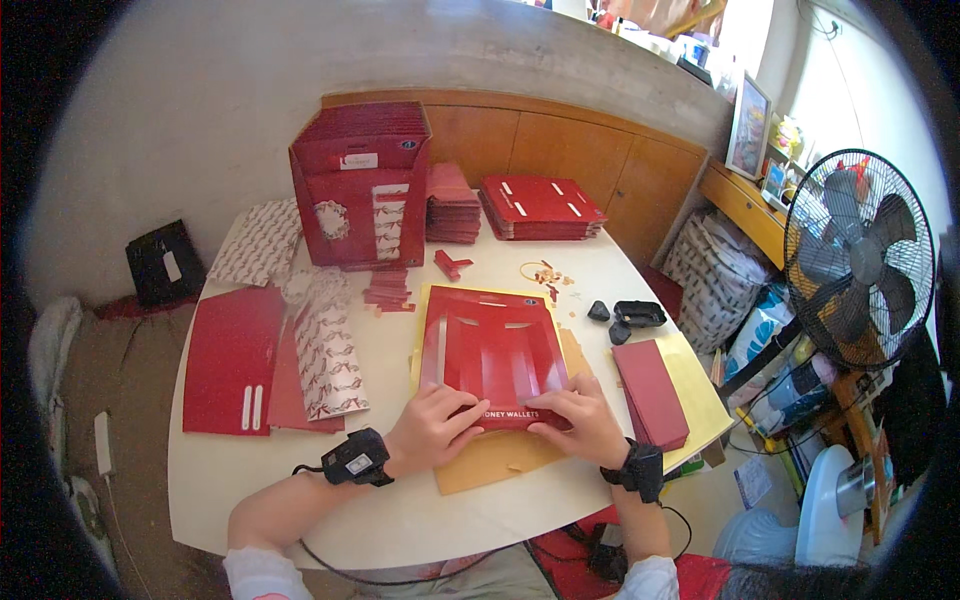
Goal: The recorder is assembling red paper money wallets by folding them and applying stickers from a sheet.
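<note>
A glossy red printed card panel (490,350) with slots and a clear-looking sheen lies in the middle of the table, on top of yellow and tan sheets (480,470). My left hand (432,428) grips its near left edge, fingers bent on the top and thumb at the front. At the near right corner, my right hand (580,420) holds the same edge with fingers curled. Whether anything lies under the fingertips is hidden. Left of the panel are a white strip with a red bow pattern (328,350) and a red slotted sheet (230,360).
A tall red display box (355,190) stands at the back left, beside stacked red cards (452,205) and red panels (540,205). On the right lie a red card stack (650,395), a black case (638,314) and small scraps (545,273). A fan (862,260) stands beyond.
</note>
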### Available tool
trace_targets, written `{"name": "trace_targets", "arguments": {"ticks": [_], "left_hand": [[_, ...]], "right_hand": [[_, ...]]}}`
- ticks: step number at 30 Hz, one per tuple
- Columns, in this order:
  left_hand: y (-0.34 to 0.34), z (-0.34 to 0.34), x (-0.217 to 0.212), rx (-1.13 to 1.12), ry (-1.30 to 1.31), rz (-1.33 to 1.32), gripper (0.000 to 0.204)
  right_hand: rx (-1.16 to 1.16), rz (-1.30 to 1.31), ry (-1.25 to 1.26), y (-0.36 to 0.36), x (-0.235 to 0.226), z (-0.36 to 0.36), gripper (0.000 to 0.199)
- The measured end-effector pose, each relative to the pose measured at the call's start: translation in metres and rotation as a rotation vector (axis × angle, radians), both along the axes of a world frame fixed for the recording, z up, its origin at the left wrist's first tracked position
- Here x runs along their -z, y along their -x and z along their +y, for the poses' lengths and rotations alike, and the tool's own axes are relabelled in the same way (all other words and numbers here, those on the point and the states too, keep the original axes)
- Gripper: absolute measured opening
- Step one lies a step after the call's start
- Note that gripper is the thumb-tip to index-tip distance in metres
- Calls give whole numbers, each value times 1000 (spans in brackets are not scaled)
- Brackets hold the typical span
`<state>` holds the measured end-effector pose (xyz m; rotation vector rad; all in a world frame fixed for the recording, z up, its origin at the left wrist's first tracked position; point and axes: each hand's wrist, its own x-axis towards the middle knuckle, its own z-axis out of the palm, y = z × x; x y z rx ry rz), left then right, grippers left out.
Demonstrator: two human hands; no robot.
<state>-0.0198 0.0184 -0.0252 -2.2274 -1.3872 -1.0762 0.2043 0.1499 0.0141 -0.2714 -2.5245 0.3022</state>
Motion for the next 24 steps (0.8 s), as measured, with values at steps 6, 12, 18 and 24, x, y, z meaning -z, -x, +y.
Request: {"name": "trace_targets", "arguments": {"ticks": [6,12,18,24], "left_hand": [[-2,-2,0,-28,26,-14,35],[-4,-2,-1,-54,30,-48,30],[-6,-1,-1,-77,47,-81,28],[-8,-1,0,-81,49,-105,31]], "right_hand": [[-5,-13,-37,3,2,-1,29],[-14,37,-88,5,5,0,28],[-7,53,-97,5,11,3,28],[33,-5,-121,5,7,-3,28]]}}
